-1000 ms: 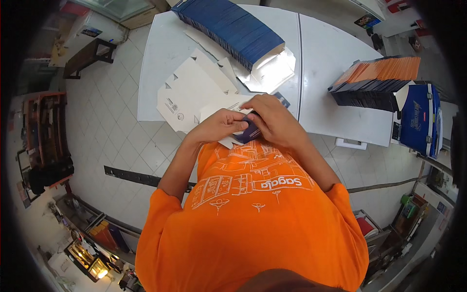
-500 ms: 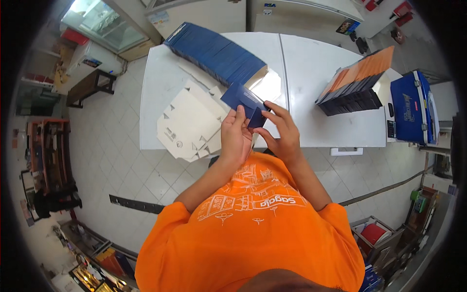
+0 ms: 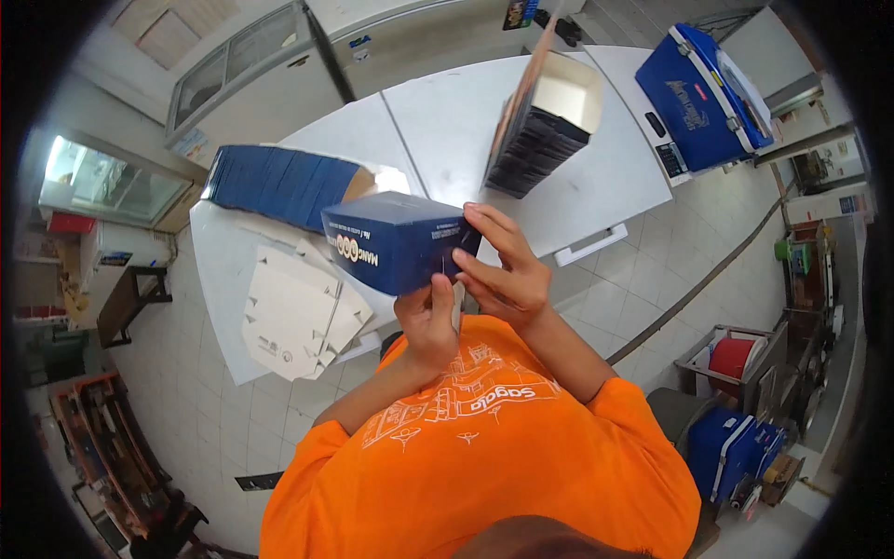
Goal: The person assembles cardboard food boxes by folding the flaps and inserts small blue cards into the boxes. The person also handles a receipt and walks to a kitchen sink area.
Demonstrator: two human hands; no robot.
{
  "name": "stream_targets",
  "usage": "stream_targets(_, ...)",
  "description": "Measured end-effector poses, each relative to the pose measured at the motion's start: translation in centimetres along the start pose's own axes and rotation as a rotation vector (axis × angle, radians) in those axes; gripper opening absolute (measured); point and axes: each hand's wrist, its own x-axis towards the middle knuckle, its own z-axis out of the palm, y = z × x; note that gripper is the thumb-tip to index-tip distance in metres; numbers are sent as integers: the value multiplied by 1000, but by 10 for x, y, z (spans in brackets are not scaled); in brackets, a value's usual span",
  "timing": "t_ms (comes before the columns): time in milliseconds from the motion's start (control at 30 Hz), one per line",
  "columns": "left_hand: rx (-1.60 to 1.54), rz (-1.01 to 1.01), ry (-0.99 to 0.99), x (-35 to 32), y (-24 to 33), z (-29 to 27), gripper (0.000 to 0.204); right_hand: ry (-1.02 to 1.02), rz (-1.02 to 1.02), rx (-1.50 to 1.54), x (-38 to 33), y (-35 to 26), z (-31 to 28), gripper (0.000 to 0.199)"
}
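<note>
A dark blue carton box (image 3: 399, 244) with pale printing is held up in front of my chest, above the near side of the white table. My left hand (image 3: 431, 328) grips its lower edge, the thumb pressed up against the side. At the box's right end, my right hand (image 3: 507, 272) has its fingertips on the end panel and its flap, pinching there. Flat carton blanks (image 3: 300, 312), white side up with notched edges, lie to the left of the box. Behind it runs a long, tightly packed row of blue cartons (image 3: 279, 186).
A packed stack of black and orange cartons (image 3: 535, 154) stands farther right on the white table (image 3: 442, 140). Beyond it are a blue cooler box (image 3: 698, 102) and a dark handheld device (image 3: 669, 158). A white handle (image 3: 591, 244) juts from the table's near edge.
The carton in my hands has gone from a flatter, folded shape to an opened-out box, its printed side now showing. My view has swung right, shifting the table leftward.
</note>
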Motion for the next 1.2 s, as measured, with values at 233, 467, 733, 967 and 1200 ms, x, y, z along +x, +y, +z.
stream_targets(233,889,906,-873,86,71,67,36,409,-129,-163,19,12,-103,32)
stream_targets(467,1609,1483,-917,109,95,186,15,-507,54,-967,70,13,-219,17)
stream_targets(733,1339,1024,-289,143,-25,183,29,-231,168,-341,101,100,-233,20)
stream_targets(967,1320,863,-199,151,-81,161,22,-524,148,-309,108,157,-156,24)
stream_targets(1200,1290,1008,-137,155,-94,149,23,-831,41,-627,131,172,-124,28)
